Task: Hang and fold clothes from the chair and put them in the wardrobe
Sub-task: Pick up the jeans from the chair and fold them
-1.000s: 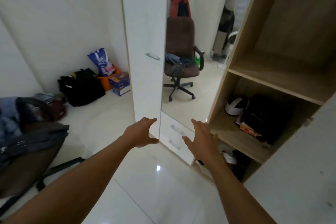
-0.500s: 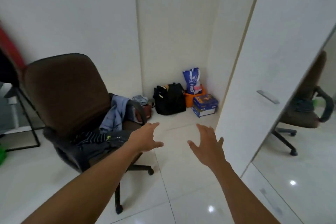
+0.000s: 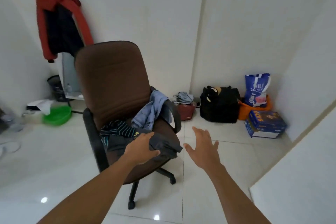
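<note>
**Clothes still on chair; sorting barely begun**

Head view: judged at the opening stage; three garments lie on the brown office chair (image 3: 116, 82), none seen hung or folded; the wardrobe interior is out of view, only a white panel (image 3: 300, 178) at the right edge, which may be its door. The dark grey garment (image 3: 163, 144) sits bunched at the seat's front edge, matte and thick-looking; the left hand (image 3: 141, 149) rests on it, fingers curled over the cloth, whether gripping firmly I cannot tell; the right hand (image 3: 201, 146) hovers just beside the seat's front right corner, fingers spread, holding nothing. A striped dark top (image 3: 116, 130) lies crumpled at the seat's left rear; a pale blue shirt (image 3: 151, 112), thin and creased, drapes over the right armrest; the chair is padded fabric on a wheeled base; the floor (image 3: 54, 160) is glossy white tile.
</note>
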{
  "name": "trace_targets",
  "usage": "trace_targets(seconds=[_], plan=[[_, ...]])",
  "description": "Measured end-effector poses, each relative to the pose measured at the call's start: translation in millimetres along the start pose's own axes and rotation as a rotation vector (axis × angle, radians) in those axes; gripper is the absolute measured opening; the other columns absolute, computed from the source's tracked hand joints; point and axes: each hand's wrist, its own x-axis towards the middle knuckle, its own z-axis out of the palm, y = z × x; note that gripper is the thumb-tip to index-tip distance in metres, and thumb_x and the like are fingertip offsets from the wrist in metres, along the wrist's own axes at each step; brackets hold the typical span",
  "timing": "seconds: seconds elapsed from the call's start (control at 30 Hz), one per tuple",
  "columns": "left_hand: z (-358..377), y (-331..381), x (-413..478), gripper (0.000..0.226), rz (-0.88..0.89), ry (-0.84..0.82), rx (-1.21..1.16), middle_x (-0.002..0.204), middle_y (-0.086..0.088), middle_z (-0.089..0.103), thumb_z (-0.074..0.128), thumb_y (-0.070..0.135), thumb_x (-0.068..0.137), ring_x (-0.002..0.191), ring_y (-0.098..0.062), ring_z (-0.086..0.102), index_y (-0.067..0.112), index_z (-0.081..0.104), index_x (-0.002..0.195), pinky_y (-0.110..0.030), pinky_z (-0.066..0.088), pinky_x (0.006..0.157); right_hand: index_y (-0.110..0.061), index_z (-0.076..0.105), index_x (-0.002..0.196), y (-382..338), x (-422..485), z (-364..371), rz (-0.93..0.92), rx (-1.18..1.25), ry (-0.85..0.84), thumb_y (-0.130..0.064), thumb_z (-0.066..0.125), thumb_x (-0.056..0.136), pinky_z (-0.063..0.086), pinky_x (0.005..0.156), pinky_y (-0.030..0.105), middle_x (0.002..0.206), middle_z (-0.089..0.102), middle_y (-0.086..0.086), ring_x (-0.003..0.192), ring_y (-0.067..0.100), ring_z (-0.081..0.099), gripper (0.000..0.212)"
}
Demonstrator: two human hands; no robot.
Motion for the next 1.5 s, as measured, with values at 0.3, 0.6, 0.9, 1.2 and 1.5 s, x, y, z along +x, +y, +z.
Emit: trace_targets(seconds=[0.3,0.6,0.9,1.2,1.5], plan=[[39.0,-3.4,31.4,0.081,-0.348,0.015,-0.120,0.150,-0.002,0.041,0.069,0.052,0.084,0.134,-0.025,0.046,0.029,0.030,0.152,-0.037,0.043,0.103,-0.026,0.019,0.157,11.4,101.9,44.7,-0.208,0.001,-0.271,-0.050,0.052,0.098,0.012,0.118,0.064,0.162,0.023,0.001,0.153,0.023,0.007,0.072],[36.5,-59.5,126.9,0.081,-0.519,0.046,-0.271,0.147,-0.002,0.046,0.070,0.055,0.081,0.131,-0.026,0.050,0.028,0.036,0.150,-0.041,0.046,0.102,-0.025,0.020,0.156,-27.6,225.2,102.7,-0.362,-0.092,-0.401,-0.051,0.053,0.096,0.013,0.117,0.063,0.161,0.024,0.001,0.152,0.025,0.013,0.073],[24.7,-126.3,239.4,0.077,-0.610,-0.028,-0.383,0.141,-0.004,0.050,0.069,0.056,0.079,0.125,-0.029,0.054,0.031,0.040,0.145,-0.044,0.048,0.100,-0.024,0.026,0.154,-56.5,341.0,144.7,-0.346,-0.241,-0.563,-0.048,0.055,0.096,0.019,0.117,0.062,0.155,0.032,0.003,0.146,0.024,0.027,0.069],[34.0,-156.7,313.0,0.075,-0.763,0.003,-0.571,0.132,-0.003,0.057,0.068,0.058,0.076,0.118,-0.028,0.059,0.033,0.045,0.143,-0.044,0.053,0.093,-0.024,0.030,0.152,-98.7,436.6,187.9,-0.466,-0.305,-0.714,-0.045,0.058,0.095,0.017,0.118,0.060,0.156,0.032,0.002,0.146,0.024,0.029,0.067],[75.0,-154.4,400.6,0.069,-1.103,0.124,-0.808,0.134,-0.007,0.058,0.072,0.042,0.083,0.119,-0.029,0.057,0.021,0.040,0.141,-0.043,0.050,0.095,-0.020,0.032,0.153,-144.5,576.6,249.9,-0.843,-0.446,-0.933,-0.042,0.054,0.098,0.021,0.119,0.053,0.157,0.031,0.003,0.146,0.025,0.028,0.062]])
